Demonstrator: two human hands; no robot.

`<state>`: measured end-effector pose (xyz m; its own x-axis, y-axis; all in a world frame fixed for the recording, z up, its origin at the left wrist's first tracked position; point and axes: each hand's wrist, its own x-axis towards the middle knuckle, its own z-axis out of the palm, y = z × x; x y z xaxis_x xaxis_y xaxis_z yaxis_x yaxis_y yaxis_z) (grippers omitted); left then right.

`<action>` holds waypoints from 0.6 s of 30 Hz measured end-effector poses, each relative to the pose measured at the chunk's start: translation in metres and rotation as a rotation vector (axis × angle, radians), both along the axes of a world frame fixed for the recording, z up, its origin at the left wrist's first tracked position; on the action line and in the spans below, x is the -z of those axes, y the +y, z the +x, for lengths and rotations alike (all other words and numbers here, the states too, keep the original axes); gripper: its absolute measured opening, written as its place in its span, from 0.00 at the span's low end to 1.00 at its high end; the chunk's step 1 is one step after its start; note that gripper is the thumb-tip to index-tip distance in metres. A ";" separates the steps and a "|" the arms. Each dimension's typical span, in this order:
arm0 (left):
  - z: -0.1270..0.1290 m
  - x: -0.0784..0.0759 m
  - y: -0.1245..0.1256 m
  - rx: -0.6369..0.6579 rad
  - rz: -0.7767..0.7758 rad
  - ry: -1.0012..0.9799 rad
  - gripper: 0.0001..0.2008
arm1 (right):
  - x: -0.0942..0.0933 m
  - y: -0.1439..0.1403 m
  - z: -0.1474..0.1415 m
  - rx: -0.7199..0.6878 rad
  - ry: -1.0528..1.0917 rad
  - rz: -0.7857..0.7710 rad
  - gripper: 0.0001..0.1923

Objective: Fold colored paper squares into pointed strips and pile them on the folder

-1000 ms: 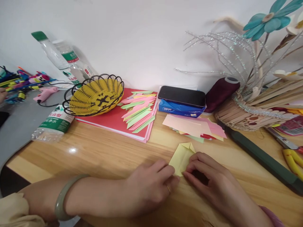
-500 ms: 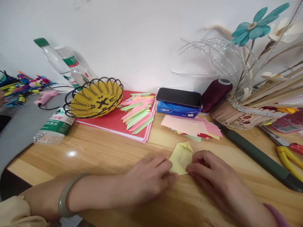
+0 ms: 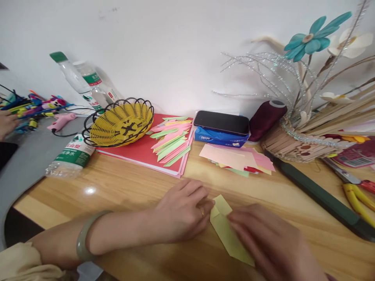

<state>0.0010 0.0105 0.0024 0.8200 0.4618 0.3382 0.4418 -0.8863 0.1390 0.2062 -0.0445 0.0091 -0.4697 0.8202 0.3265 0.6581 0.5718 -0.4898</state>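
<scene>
A piece of yellow paper point(image 3: 225, 230) with folded corners at its far end lies slantwise on the wooden table, between my two hands. My left hand point(image 3: 187, 210) has its fingers curled in, with the fingertips pinching the paper's far left edge. On the other side, my right hand point(image 3: 263, 234) is slightly blurred, its fingers closed at the paper's right edge and covering part of it. Behind lie a stack of coloured paper pieces point(image 3: 225, 156) and several folded pink, green and yellow strips point(image 3: 172, 142) on red paper point(image 3: 125, 151).
A yellow basket point(image 3: 123, 125) and plastic bottles point(image 3: 73, 156) stand at left. A phone point(image 3: 222, 121) rests on a blue tissue pack point(image 3: 219, 136), beside dark red thread point(image 3: 268, 121). At right are a dark green bar point(image 3: 325, 195), scissors point(image 3: 356, 199) and a flower basket point(image 3: 307, 144). Another person's hand point(image 3: 7, 124) shows far left.
The yellow paper has turned and now appears long and narrow, slanting toward me. My left hand has shifted slightly up, and my right hand has moved down. Another person's hand has come into fuller view.
</scene>
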 end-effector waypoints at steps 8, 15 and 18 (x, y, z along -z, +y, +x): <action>0.008 0.019 0.004 -0.088 0.186 -0.130 0.04 | 0.017 0.016 0.004 0.209 -0.005 -0.149 0.07; 0.005 0.014 0.005 -0.009 0.170 -0.053 0.05 | 0.016 0.008 0.002 0.106 -0.120 0.062 0.06; 0.004 0.011 0.006 0.013 0.168 -0.029 0.05 | 0.016 0.005 0.004 0.040 -0.165 0.126 0.08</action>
